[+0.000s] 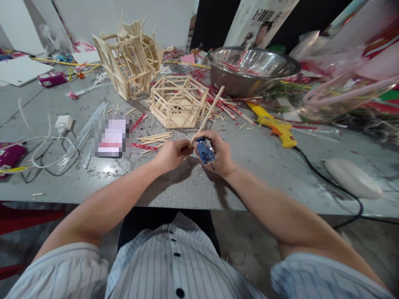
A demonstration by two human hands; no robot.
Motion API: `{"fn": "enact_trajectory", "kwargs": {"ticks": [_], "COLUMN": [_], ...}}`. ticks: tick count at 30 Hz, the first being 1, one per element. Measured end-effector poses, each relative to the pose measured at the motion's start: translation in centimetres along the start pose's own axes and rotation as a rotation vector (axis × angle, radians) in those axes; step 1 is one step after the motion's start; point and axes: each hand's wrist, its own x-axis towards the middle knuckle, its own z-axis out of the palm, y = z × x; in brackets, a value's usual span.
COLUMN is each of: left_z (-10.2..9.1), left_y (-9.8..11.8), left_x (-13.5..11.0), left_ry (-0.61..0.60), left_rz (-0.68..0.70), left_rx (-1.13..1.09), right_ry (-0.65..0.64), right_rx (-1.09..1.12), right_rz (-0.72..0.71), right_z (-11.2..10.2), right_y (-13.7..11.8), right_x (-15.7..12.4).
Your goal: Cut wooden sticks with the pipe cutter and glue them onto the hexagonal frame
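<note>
My left hand (pixel 172 153) is closed on the lower end of a thin wooden stick (pixel 209 113) that slants up to the right. My right hand (pixel 218 154) is wrapped round a small blue-handled tool (pixel 205 152), whose head meets the stick's lower end. Both hands hover over the grey table (pixel 255 182) near its front edge. Just behind them stands a hexagonal frame (pixel 177 101) built of wooden sticks. A taller stick structure (pixel 129 58) stands farther back on the left.
A steel bowl (pixel 252 68) sits back right, a clear plastic tub (pixel 346 93) beyond it. A yellow glue gun (pixel 276 126) with a black cable lies to the right. Loose sticks (pixel 154 139), a white charger (pixel 63 123) and cords lie left.
</note>
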Motion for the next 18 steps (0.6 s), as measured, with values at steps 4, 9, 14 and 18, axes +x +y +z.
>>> {"fn": "enact_trajectory", "kwargs": {"ticks": [4, 9, 14, 18], "left_z": [-0.2, 0.1, 0.6, 0.6], "left_y": [0.2, -0.1, -1.0, -1.2], "left_x": [0.1, -0.2, 0.0, 0.4], "left_ry": [-0.024, -0.007, 0.089, 0.075], "left_rz": [-0.01, 0.034, 0.082, 0.112], "left_rx": [-0.024, -0.04, -0.035, -0.03], "right_ry": [-0.053, -0.05, -0.014, -0.037], "right_rx": [0.023, 0.033, 0.038, 0.026], "right_rz": [0.0, -0.082, -0.166, -0.152], "right_z": [-0.4, -0.7, -0.4, -0.6], "right_y": [0.2, 0.0, -0.1, -0.1], "right_x": [0.0, 0.2, 0.3, 0.4]}}
